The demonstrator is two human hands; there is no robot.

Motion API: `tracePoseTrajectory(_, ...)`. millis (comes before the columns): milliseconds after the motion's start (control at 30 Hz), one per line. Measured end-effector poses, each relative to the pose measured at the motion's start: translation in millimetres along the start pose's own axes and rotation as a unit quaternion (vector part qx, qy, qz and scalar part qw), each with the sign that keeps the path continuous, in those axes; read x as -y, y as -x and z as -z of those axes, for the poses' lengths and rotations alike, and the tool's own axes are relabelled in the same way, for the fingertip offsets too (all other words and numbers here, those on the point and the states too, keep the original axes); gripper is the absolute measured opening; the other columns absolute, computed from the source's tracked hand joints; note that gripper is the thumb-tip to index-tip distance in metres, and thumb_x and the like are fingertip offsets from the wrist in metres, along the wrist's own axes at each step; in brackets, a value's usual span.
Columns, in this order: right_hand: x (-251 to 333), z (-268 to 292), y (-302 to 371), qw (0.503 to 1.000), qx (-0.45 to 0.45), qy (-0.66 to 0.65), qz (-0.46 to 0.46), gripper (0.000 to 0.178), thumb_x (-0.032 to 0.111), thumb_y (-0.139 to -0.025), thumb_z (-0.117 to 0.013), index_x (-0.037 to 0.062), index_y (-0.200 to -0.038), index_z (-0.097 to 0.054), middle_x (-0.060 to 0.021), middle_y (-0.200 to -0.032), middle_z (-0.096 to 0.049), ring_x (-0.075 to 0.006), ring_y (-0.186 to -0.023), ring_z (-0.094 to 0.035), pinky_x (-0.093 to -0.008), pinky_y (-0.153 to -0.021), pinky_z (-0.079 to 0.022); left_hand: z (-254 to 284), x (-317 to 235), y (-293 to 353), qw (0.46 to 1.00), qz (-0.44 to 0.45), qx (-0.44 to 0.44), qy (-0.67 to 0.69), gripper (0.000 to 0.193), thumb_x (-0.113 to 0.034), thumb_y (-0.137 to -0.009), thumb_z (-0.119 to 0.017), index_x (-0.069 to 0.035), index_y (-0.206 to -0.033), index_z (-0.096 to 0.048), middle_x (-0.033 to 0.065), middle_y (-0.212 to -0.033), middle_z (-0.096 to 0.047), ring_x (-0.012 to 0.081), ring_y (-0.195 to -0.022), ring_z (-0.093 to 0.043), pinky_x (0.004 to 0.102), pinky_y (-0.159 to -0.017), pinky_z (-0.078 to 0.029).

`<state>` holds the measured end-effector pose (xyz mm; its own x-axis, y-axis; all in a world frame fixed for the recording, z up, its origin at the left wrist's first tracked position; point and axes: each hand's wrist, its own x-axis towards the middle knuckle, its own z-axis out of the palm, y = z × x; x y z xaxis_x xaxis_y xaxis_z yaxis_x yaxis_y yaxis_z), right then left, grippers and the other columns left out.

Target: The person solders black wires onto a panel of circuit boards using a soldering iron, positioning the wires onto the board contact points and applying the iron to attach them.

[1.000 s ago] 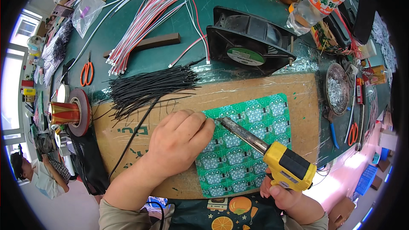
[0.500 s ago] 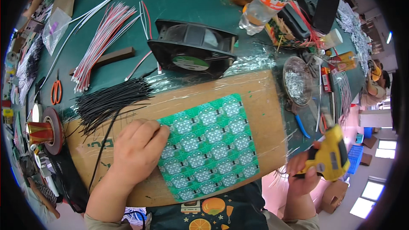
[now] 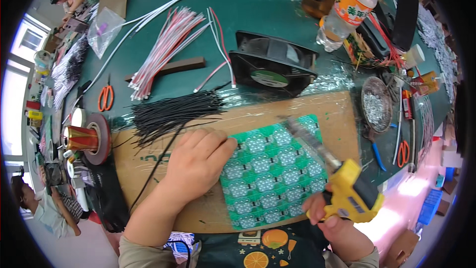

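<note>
Although the head view shows me both hands, the left hand (image 3: 196, 164) hides its own fingertips: they curl together at the upper-left corner of the green circuit panel (image 3: 272, 168), and I cannot tell whether they pinch anything. The panel lies on a brown board (image 3: 342, 119), its right side partly covered by the yellow soldering gun (image 3: 349, 188). I see the right hand (image 3: 339, 226) clamped around that gun, much of the handle lost behind the fingers. Its metal barrel (image 3: 317, 144) blurs above the panel's upper part; the tip perhaps hovers, but contact I can't confirm.
</note>
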<state>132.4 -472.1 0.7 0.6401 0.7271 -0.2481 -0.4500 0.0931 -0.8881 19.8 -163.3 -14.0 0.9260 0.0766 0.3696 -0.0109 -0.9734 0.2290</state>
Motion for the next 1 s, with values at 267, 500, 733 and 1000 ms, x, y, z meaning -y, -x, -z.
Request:
tracePoseTrajectory(267, -33.0, -2.3, -8.1, 0.999, 0.032, -0.02, 0.002, 0.073, 0.038, -0.093, -0.083, 0.0097, -0.152, -0.049, 0.0004, -0.082, -0.063, -0.0156, -0.067, -0.063, -0.0525, -0.1, -0.052, -3.6, 15.5, 1.8, 0.998, 0.047, -0.022, -0.021, 0.027, -0.002, -0.074, -0.073, -0.007, -0.1, -0.076, 0.0054, -0.103, -0.073, 0.0266, -0.095, -0.072, 0.0385, -0.082, -0.056)
tracePoseTrajectory(500, -31.5, -6.2, -8.5, 0.999, 0.021, -0.039, -0.005, 0.073, 0.037, -0.095, -0.082, 0.0094, -0.153, -0.047, 0.0004, -0.082, -0.063, -0.0151, -0.068, -0.064, -0.052, -0.101, -0.052, 2.0, 20.9, 0.2, 0.993, 0.108, -0.033, -0.026, 0.018, -0.004, -0.081, -0.075, -0.007, -0.099, -0.076, 0.0064, -0.103, -0.074, 0.0286, -0.091, -0.072, 0.0417, -0.081, -0.058)
tracePoseTrajectory(733, -29.8, -5.6, -7.0, 0.999, 0.015, -0.038, 0.002, 0.075, 0.039, -0.094, -0.082, 0.0095, -0.153, -0.047, 0.0004, -0.082, -0.063, -0.0153, -0.067, -0.064, -0.052, -0.102, -0.051, 7.6, 28.4, -14.1, 0.982, 0.18, 0.043, -0.045, 0.009, -0.008, -0.083, -0.074, -0.006, -0.092, -0.075, 0.0093, -0.093, -0.07, 0.0324, -0.088, -0.07, 0.0438, -0.08, -0.057)
tracePoseTrajectory(1000, -24.1, -8.1, -3.2, 0.998, 0.018, -0.066, -0.015, 0.075, 0.038, -0.093, -0.083, 0.0101, -0.154, -0.049, 0.0007, -0.08, -0.062, -0.016, -0.066, -0.063, -0.0513, -0.097, -0.052, 10.6, 33.1, -29.2, 0.982, 0.135, 0.104, -0.087, 0.005, -0.007, -0.083, -0.071, -0.005, -0.086, -0.07, 0.0108, -0.091, -0.068, 0.034, -0.091, -0.068, 0.0467, -0.082, -0.055)
